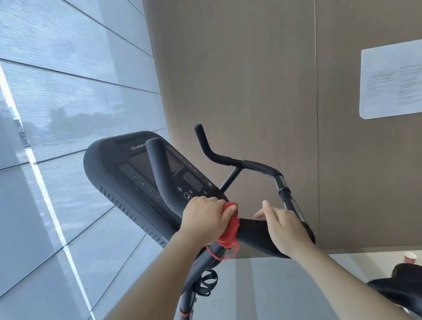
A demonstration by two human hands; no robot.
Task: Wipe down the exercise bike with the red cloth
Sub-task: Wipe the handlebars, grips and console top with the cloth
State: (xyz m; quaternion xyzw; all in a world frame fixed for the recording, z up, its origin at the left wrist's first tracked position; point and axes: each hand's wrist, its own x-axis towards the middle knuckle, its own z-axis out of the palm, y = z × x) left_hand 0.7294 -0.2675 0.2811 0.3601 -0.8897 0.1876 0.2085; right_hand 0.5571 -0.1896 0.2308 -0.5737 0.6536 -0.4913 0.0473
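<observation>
The black exercise bike [254,231] fills the lower middle of the head view, its console [140,170] tilted toward the window. My left hand [205,217] is closed around the red cloth [229,230] and presses it against the handlebar just below the console. A red thread loop hangs from the cloth. My right hand [284,226] lies over the padded handlebar section to the right, fingers curled on it. Two curved grips rise behind the console.
The bike's black saddle [412,288] is at the lower right, with a red paper cup [409,257] on the floor beyond it. A large window with blinds [50,122] runs along the left. A brown wall panel with a paper notice [398,78] stands ahead.
</observation>
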